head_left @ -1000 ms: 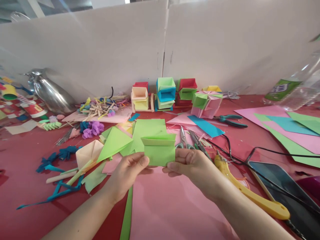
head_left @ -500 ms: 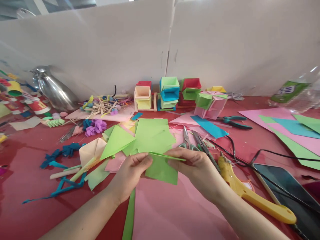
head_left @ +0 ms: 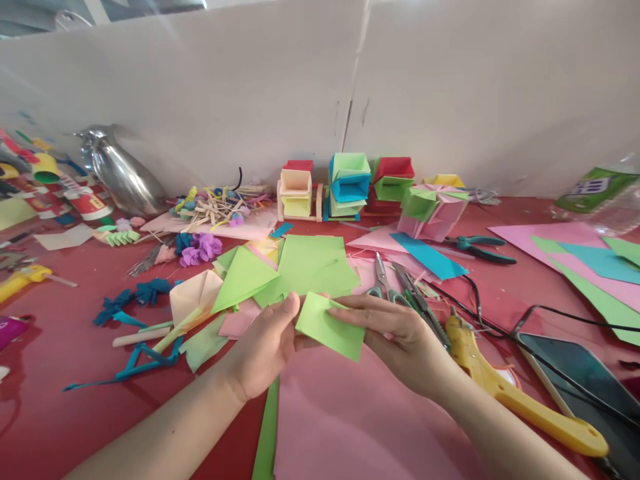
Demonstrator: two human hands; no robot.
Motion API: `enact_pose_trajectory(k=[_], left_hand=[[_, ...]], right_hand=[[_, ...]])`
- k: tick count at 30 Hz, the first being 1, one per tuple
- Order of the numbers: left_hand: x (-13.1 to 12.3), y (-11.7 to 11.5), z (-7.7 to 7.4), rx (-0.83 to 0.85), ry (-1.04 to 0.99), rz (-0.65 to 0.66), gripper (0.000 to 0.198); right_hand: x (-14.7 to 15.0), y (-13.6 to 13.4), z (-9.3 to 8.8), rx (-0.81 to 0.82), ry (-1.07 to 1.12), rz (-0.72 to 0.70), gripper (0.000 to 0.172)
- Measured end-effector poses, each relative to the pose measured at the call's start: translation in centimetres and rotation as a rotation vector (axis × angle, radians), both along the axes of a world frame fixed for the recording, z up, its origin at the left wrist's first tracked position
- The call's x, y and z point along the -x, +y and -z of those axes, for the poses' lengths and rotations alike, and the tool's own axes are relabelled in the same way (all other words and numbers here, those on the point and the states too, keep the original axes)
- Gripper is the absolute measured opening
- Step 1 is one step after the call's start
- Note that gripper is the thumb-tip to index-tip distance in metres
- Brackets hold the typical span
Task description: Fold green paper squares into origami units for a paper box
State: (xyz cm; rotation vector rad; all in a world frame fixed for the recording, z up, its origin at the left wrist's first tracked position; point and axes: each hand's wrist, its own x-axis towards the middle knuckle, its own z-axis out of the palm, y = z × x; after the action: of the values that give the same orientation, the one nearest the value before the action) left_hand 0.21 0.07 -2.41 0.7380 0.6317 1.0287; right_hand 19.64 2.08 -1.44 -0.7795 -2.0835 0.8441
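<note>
A small folded light-green paper square is held between both hands, above a big pink sheet. My left hand pinches its left edge with the thumb on top. On the right, my right hand grips its other side, fingers stretched along the top edge. The piece lies tilted, its right corner lower. Just behind the hands lie loose green sheets and a green paper triangle.
Folded paper boxes stand in a row at the white back wall. Scissors, teal pliers, a yellow glue gun with black cable and a phone lie right. Paper flowers, sticks and a metal jug sit left.
The green piece was folded flat and tipped from upright to a slant. Both hands closed in on it. The camera view shifted slightly left.
</note>
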Motion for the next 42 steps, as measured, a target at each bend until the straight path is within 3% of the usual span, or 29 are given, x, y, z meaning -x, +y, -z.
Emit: enact_pose_trajectory(k=[4, 10, 14, 18, 21, 26, 31, 37, 42], left_hand=[[-0.1, 0.0, 0.0, -0.130, 0.142, 0.024, 0.033], [-0.2, -0.4, 0.4, -0.261, 0.437, -0.100, 0.045], [-0.4, -1.0, 0.4, -0.326, 0.641, -0.117, 0.048], [-0.5, -1.1, 0.4, -0.273, 0.602, -0.102, 0.044], [-0.4, -0.7, 0.6, -0.218, 0.541, -0.098, 0.034], [-0.3, -0.7, 0.6, -0.328, 0.720, -0.124, 0.028], [-0.5, -1.2, 0.2, -0.528, 0.947, -0.124, 0.026], [-0.7, -1.5, -0.1, -0.477, 0.894, -0.064, 0.022], [-0.5, -1.4, -0.1, -0.515, 0.966, -0.102, 0.026]], right_hand=[[0.0, 0.1, 0.2, -0.009, -0.053, 0.017, 0.038], [0.0, -0.7, -0.6, 0.073, -0.027, 0.081, 0.037], [0.5, -1.0, -0.7, 0.116, -0.060, 0.208, 0.025], [0.9, -0.7, -0.6, 0.159, -0.083, 0.296, 0.007], [0.8, -0.5, -0.6, 0.245, -0.031, 0.306, 0.006], [0.6, -0.4, -0.6, 0.413, 0.020, 0.260, 0.011], [0.8, -0.6, -0.8, 0.360, 0.044, 0.220, 0.015], [0.8, -0.7, -0.7, 0.425, 0.148, 0.222, 0.019], [0.9, -0.5, -0.7, 0.460, 0.175, 0.239, 0.019]])
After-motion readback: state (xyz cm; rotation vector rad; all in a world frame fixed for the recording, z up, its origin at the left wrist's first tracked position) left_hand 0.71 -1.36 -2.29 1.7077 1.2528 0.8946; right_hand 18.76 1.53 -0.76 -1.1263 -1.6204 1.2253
